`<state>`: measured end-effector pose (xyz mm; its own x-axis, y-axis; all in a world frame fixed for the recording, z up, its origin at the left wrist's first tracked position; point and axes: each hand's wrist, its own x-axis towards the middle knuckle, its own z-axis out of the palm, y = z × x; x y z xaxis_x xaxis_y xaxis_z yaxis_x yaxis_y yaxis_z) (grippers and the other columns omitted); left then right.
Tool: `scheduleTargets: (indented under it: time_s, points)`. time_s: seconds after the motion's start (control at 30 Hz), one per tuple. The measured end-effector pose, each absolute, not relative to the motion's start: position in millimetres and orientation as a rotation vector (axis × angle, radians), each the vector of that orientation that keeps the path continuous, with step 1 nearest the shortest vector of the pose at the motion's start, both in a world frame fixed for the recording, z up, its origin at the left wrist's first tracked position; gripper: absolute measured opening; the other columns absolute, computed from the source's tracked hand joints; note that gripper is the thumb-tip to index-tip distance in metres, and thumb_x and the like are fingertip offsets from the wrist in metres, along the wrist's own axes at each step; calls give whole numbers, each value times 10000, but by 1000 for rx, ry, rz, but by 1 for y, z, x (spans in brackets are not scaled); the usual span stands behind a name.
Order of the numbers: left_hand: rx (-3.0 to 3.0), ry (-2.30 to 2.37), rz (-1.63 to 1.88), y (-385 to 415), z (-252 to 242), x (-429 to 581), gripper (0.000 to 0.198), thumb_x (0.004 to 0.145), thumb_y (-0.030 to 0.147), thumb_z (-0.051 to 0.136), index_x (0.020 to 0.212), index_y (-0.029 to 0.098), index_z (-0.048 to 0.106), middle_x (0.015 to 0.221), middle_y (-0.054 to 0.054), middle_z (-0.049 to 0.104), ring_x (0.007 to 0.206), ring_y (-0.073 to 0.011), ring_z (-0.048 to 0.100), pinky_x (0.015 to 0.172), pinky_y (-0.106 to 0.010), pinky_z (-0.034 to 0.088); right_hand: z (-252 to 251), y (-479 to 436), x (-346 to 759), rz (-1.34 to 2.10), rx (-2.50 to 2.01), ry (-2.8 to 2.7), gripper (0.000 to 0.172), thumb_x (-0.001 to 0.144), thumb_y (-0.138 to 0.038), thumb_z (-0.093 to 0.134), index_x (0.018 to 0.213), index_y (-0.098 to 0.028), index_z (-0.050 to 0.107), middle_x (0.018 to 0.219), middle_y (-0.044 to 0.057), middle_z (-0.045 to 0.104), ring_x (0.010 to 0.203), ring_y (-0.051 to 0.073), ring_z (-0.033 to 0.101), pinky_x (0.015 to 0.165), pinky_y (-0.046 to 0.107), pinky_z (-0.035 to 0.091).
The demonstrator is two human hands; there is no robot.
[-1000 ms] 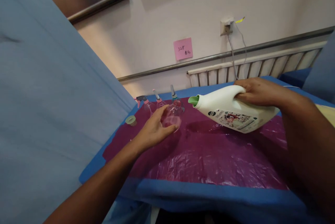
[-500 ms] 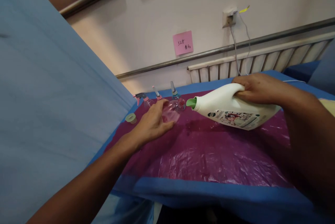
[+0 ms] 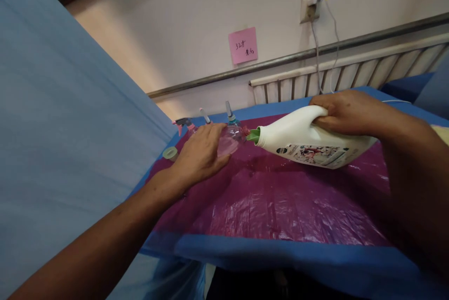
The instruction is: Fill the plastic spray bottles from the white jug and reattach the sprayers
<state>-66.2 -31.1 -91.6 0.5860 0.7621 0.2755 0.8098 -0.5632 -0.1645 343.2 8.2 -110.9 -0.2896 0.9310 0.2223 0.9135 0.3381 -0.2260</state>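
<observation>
My left hand (image 3: 201,150) is wrapped round a clear plastic bottle (image 3: 228,144), which is tilted with its mouth toward the right. In my right hand (image 3: 345,112) is a white detergent jug (image 3: 305,138), held by its handle and lying on its side. The jug's green pouring spout (image 3: 254,135) meets the mouth of the clear bottle; whether the two touch I cannot tell. Past my left hand stand a spray bottle with a pink and grey trigger head (image 3: 185,124) and two more bottles with upright nozzles, one pink (image 3: 205,115), one blue (image 3: 232,117). A pale green cap (image 3: 170,153) lies left of the hand.
Shiny purple plastic sheeting (image 3: 266,206) covers the blue-draped table (image 3: 280,248). A blue curtain (image 3: 70,127) hangs close on the left. Behind are a white radiator (image 3: 351,73), a wall pipe (image 3: 199,79), a socket with cables (image 3: 310,9) and a pink note (image 3: 243,46).
The jug's spout has come left to the mouth of the clear bottle, closing the small gap between them. The whole view has shifted slightly.
</observation>
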Motion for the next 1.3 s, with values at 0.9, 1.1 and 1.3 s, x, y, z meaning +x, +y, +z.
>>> scheduleTargets:
  time_s: [0.9,1.1,1.3]
  points:
    - [-2331,-1173,10,-39,-78,-56,690,969,233,702,1613,196,460,1620,-216,570,1475,-440,543,1212,-607,463,-110,8,343,79,-1615,-2287,233,870,-468,564,919,-272,680,908,56,783,771,241,666,650,354,349]
    - [-2314,-1201,55,-43,-73,-52,708,954,226,706,1616,210,455,1619,-212,572,1484,-438,536,1211,-603,465,-110,9,342,64,-1652,-2295,242,875,-478,559,933,-278,682,908,50,775,771,239,669,651,354,350]
    - [-2330,-1162,34,-43,-73,-52,709,950,191,699,1619,221,466,1624,-217,558,1486,-444,528,1204,-616,473,-110,10,343,58,-1643,-2317,257,891,-497,553,944,-281,682,903,50,767,768,239,669,653,356,351]
